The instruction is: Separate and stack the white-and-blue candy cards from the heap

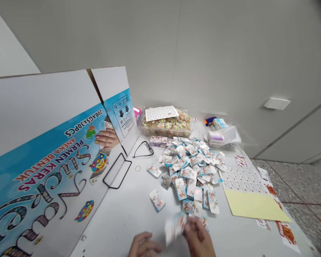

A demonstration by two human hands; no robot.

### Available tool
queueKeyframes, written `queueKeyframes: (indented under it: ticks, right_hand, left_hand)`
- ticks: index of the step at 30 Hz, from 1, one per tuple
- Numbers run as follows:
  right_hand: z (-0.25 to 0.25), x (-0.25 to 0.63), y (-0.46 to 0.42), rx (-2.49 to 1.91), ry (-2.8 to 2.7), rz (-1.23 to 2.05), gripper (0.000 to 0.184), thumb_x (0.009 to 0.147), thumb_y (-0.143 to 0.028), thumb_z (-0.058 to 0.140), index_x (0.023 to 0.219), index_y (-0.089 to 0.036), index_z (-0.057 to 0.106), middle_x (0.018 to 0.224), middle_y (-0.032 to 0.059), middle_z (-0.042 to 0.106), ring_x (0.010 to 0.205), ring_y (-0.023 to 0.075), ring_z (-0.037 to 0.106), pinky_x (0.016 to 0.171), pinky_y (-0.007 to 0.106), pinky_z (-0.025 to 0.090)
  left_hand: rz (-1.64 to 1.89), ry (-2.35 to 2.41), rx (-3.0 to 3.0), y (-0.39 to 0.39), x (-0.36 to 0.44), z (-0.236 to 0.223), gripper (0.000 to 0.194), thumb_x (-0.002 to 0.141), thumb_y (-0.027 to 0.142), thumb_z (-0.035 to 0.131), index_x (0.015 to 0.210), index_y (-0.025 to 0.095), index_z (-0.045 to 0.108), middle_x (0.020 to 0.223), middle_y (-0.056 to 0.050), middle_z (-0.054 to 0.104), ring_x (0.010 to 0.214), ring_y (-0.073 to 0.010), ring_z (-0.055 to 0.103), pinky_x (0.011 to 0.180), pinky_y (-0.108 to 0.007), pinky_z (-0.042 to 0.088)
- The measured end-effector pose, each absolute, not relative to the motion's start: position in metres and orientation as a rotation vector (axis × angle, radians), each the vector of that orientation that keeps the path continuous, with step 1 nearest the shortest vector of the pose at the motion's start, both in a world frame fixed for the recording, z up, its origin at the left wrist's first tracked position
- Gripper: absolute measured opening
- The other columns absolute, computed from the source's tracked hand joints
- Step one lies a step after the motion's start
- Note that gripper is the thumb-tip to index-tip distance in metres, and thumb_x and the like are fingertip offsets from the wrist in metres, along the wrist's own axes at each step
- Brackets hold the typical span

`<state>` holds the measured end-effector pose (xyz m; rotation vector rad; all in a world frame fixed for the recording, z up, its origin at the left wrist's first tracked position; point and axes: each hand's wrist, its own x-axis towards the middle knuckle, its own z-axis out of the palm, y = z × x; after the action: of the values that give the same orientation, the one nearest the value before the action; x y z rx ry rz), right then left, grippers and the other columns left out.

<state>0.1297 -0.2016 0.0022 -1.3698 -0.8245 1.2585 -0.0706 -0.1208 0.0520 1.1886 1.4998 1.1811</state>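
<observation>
My right hand (199, 238), at the bottom centre, pinches a small white and blue printed packet (173, 227) between thumb and fingers; motion blurs the packet. Just left of it, my left hand (144, 245) has loosely bent fingers, apart from each other, with nothing seen in them. Its lower part is cut off by the picture edge. In front of both hands lies a loose heap of similar packets (192, 171), printed with a small hand picture. One single packet (157, 200) lies nearer, left of the heap, and another (154, 170) sits at its left edge.
A large printed carton (56, 150) stands along the left side. Behind the heap are a clear tub of small colourful pieces (166, 125) and a clear tray (224, 134) of supplies. Sticker sheets (244, 180) and yellow paper (254, 205) lie right. Glasses (143, 150) rest near the carton.
</observation>
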Motion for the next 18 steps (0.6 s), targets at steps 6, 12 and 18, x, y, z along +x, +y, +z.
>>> queueKeyframes:
  ticks: [6, 12, 18]
  right_hand:
    - [0.014, 0.135, -0.166, -1.345, -0.763, 1.195, 0.039, 0.082, -0.058, 0.066, 0.089, -0.019, 0.065, 0.083, 0.0066, 0.071, 0.082, 0.0225, 0.07, 0.083, 0.035, 0.054]
    - [0.037, 0.101, -0.126, -1.417, -1.669, 0.89, 0.028, 0.097, -0.039, 0.047, 0.087, -0.019, 0.062, 0.083, 0.0047, 0.067, 0.081, 0.0177, 0.064, 0.077, 0.027, 0.049]
    - [0.071, 0.049, 0.002, -1.785, -2.288, 0.43, 0.026, 0.101, -0.028, 0.043, 0.117, -0.016, 0.06, 0.107, 0.0118, 0.068, 0.101, 0.0213, 0.065, 0.09, 0.033, 0.049]
  left_hand:
    - [1.17, 1.501, 1.258, -0.156, -0.089, 0.002, 0.037, 0.086, 0.053, 0.056, 0.101, 0.02, 0.058, 0.085, -0.008, 0.072, 0.069, -0.0207, 0.068, 0.07, -0.034, 0.058]
    - [1.034, 1.529, 1.424, -0.135, -0.098, -0.033, 0.032, 0.089, 0.05, 0.053, 0.096, 0.02, 0.063, 0.082, -0.006, 0.071, 0.075, -0.0209, 0.068, 0.071, -0.031, 0.056]
    - [1.089, 1.57, 1.617, -0.155, -0.08, -0.045, 0.029, 0.091, 0.044, 0.049, 0.081, 0.021, 0.064, 0.071, -0.003, 0.065, 0.065, -0.0194, 0.062, 0.064, -0.029, 0.052]
